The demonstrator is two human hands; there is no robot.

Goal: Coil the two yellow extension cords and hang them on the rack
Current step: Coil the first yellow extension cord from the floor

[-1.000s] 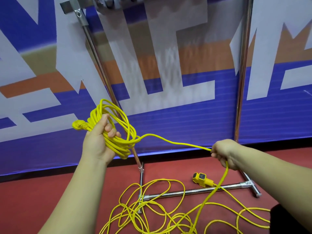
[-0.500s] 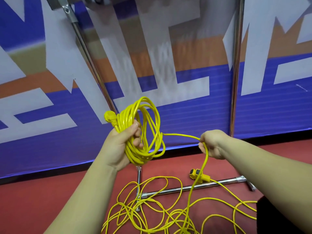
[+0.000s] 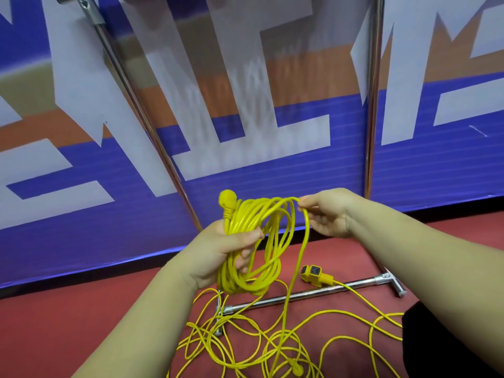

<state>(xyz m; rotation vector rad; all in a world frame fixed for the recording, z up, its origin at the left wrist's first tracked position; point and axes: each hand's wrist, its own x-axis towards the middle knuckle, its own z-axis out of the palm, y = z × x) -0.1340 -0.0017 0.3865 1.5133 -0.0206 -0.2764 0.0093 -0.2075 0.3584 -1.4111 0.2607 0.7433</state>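
My left hand (image 3: 221,246) grips a bundle of yellow cord loops (image 3: 253,241), with the cord's round plug (image 3: 227,199) sticking up above the fist. My right hand (image 3: 327,211) pinches the same cord at the top of the bundle, and from there the cord drops to the floor. A loose tangle of yellow cord (image 3: 259,342) lies on the red floor below. A yellow socket end (image 3: 313,274) rests by the rack's base bar (image 3: 300,294). The rack's chrome uprights (image 3: 372,105) rise behind my hands.
A blue, white and orange banner wall (image 3: 272,145) stands right behind the rack. The left rack pole (image 3: 136,105) slants up to a bracket at the top left. Something dark (image 3: 450,336) sits at the lower right edge.
My right hand has moved left and up, bringing the cord onto the bundle in my left hand. My left hand has shifted right and lower. The span of cord between my hands has closed.
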